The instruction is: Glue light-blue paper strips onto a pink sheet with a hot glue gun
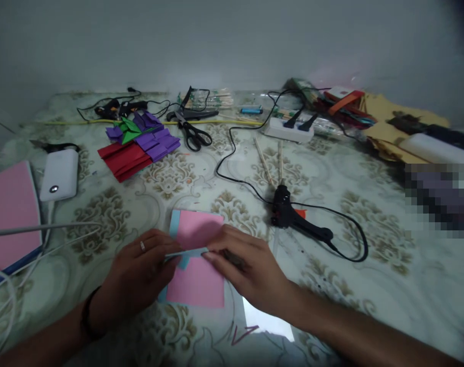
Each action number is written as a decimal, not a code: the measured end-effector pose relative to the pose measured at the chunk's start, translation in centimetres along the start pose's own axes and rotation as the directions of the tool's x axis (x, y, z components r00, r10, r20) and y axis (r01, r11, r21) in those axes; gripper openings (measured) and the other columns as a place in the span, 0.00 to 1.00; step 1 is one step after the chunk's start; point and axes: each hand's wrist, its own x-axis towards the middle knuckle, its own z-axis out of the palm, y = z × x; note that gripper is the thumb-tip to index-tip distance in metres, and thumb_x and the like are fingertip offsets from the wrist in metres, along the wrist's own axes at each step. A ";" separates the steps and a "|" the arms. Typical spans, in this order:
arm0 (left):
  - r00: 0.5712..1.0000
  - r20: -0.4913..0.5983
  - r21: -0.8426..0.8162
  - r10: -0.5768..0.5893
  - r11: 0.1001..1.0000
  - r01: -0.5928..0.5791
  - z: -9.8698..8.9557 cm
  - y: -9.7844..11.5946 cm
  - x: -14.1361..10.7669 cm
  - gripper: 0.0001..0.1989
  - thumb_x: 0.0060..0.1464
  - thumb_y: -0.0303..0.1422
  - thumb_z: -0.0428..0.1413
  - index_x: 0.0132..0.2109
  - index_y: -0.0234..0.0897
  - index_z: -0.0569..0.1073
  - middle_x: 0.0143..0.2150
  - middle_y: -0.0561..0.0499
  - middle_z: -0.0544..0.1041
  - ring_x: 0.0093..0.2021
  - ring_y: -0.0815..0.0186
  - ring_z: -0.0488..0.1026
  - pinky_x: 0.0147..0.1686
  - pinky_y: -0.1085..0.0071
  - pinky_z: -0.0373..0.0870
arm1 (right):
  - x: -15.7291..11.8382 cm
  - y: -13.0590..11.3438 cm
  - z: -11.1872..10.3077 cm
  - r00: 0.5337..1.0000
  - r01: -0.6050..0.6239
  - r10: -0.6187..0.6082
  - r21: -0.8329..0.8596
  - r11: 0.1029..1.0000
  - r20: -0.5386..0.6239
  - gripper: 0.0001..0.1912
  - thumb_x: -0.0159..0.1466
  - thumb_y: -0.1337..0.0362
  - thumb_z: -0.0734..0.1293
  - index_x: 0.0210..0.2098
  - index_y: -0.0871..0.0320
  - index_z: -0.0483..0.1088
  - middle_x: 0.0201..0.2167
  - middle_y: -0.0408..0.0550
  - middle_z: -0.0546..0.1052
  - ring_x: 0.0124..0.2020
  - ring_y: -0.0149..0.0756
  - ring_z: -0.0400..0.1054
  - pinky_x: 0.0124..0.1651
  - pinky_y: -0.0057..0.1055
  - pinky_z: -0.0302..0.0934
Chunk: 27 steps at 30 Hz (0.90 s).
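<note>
Just there, the left hand [142,270] and right hand [250,265] pinch opposite ends of a blue strip [189,252] above the pink paper [203,288], seemingly to keep the strip straight, while the glue gun [293,216] rests beyond that paper's right side, probably for easy reach.

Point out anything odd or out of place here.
At the right edge, a blocky pixelated patch hides whatever lies there. A reddish V-shaped streak, perhaps a mark or scrap, interrupts the floral-patterned surface.
</note>
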 end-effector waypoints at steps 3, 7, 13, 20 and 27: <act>0.979 0.002 -0.028 -0.204 0.979 0.204 0.1 1.0 0.6 0.08 0.67 0.31 0.55 0.36 0.41 0.72 0.28 0.58 0.76 0.26 0.69 0.75 0.27 0.73 0.72 | 0.0 -0.7 0.2 0.976 -0.216 0.212 0.136 0.967 0.040 0.11 0.72 0.60 0.67 0.33 0.57 0.72 0.26 0.41 0.74 0.26 0.29 0.67 0.30 0.25 0.61; 0.913 0.080 -0.125 -0.399 0.905 0.407 0.4 1.7 1.6 0.13 0.67 0.36 0.53 0.32 0.41 0.69 0.25 0.58 0.74 0.26 0.68 0.74 0.27 0.72 0.70 | -0.1 -0.7 0.5 0.941 -0.338 0.327 0.257 0.905 0.087 0.15 0.72 0.55 0.67 0.31 0.56 0.67 0.23 0.40 0.73 0.25 0.28 0.67 0.29 0.24 0.61; 0.807 0.242 -0.426 -0.539 0.688 0.587 1.4 0.6 1.9 0.10 0.67 0.41 0.54 0.45 0.41 0.74 0.33 0.55 0.80 0.27 0.66 0.76 0.25 0.72 0.75 | -0.5 0.3 0.7 0.955 -0.295 0.278 0.400 0.867 0.102 0.20 0.69 0.63 0.70 0.58 0.54 0.63 0.28 0.38 0.74 0.27 0.30 0.71 0.31 0.26 0.66; 0.903 0.245 -0.316 -0.353 0.851 0.419 1.2 -0.8 1.7 0.14 0.69 0.37 0.53 0.54 0.45 0.82 0.50 0.50 0.86 0.48 0.59 0.83 0.47 0.64 0.81 | -0.4 0.8 -0.1 0.989 -0.020 -0.013 0.211 0.977 0.150 0.22 0.61 0.78 0.64 0.50 0.54 0.76 0.38 0.44 0.74 0.30 0.27 0.66 0.31 0.23 0.62; 0.944 0.180 -0.371 -0.276 0.870 0.325 1.3 -1.0 0.5 0.13 0.60 0.42 0.66 0.47 0.40 0.77 0.41 0.51 0.82 0.38 0.64 0.79 0.34 0.72 0.74 | -0.2 1.6 0.3 0.986 -0.094 0.070 0.156 0.983 0.152 0.14 0.68 0.68 0.72 0.53 0.53 0.79 0.38 0.45 0.75 0.31 0.28 0.67 0.31 0.24 0.63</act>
